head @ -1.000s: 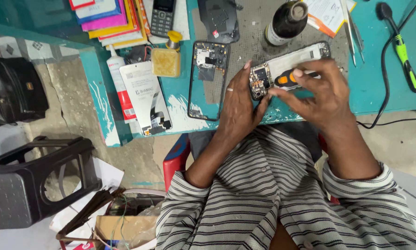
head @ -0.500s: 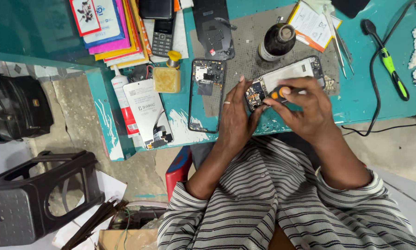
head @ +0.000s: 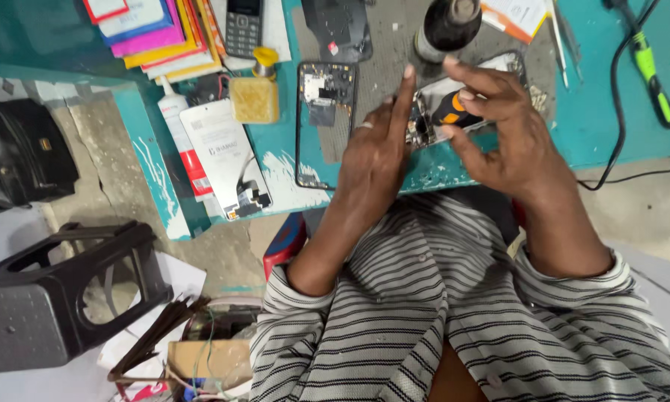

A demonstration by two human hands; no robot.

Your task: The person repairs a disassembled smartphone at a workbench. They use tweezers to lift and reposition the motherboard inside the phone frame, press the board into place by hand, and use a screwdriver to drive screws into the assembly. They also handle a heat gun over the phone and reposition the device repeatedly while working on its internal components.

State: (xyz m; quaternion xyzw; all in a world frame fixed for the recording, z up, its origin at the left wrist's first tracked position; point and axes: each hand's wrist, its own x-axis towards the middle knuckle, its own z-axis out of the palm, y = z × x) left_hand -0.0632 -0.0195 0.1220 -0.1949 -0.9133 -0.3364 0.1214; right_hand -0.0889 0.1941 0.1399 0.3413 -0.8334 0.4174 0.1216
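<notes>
An opened phone [head: 432, 123] with its inner parts showing lies on the grey mat [head: 383, 78] of the teal bench. My left hand [head: 376, 149] rests on the phone's left end, index finger stretched up along it. My right hand [head: 502, 126] holds an orange and black screwdriver [head: 454, 112] over the phone's middle, fingers partly spread. A second phone frame [head: 324, 123] lies just left of my left hand.
A dark bottle [head: 446, 26] stands behind the phone. A green-handled tool [head: 651, 67] with a black cable lies at right. A keypad phone [head: 243, 26], coloured papers [head: 152, 37], a yellow-capped jar [head: 254, 93] and a white panel [head: 227, 156] lie left. A black stool [head: 59, 298] stands on the floor.
The view has moved closer to the bench. My left index finger has straightened upward and my right hand's fingers have loosened around the screwdriver.
</notes>
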